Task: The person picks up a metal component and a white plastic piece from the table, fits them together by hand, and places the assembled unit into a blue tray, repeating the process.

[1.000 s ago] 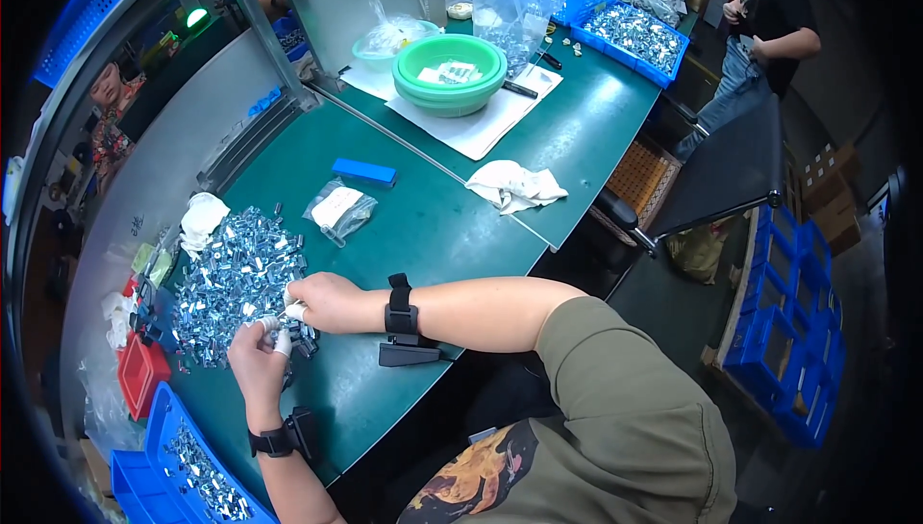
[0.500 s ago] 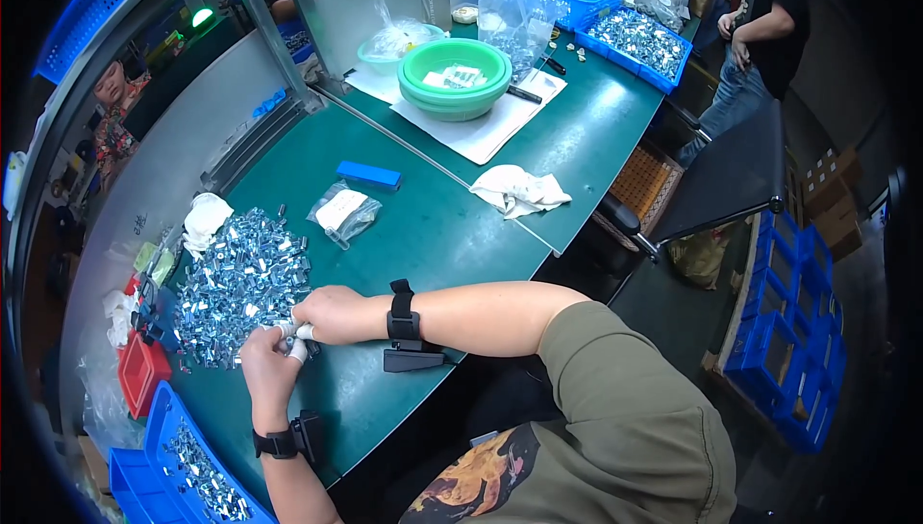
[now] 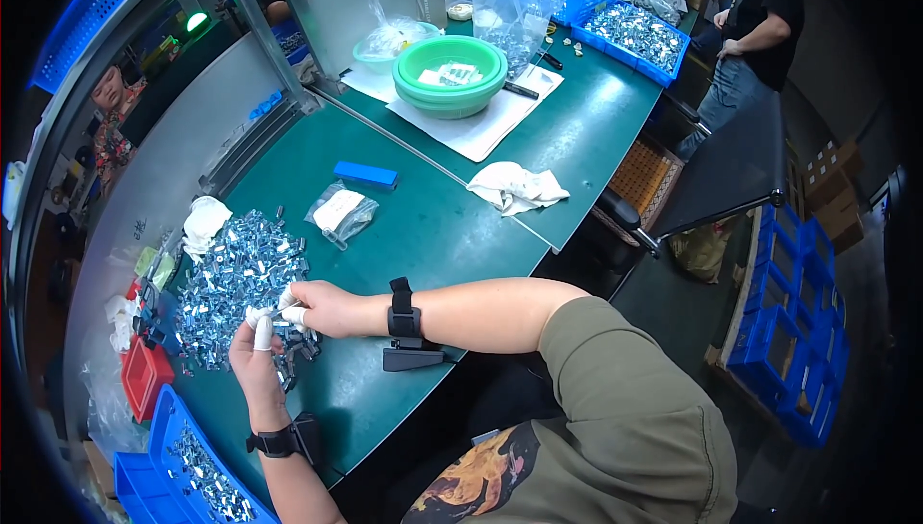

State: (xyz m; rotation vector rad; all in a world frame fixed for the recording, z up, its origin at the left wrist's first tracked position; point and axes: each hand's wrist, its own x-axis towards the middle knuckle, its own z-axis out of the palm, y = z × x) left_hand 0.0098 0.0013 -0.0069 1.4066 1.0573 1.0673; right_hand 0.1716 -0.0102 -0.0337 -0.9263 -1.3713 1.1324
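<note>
Your left hand (image 3: 255, 362) had edged left beside your right hand (image 3: 325, 309), at the parts (image 3: 233, 269); whether either's fingers had closed on one, I couldn't tell; handling looked unfinished.

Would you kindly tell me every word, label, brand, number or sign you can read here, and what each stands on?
None is clear enough to quote.
White paper slip on or in the clear plastic bag: too small to read.
White marked packets in the light-green round plastic bowl: blurred.
Dark scribble on the grey partition wall: too small to read.
</note>
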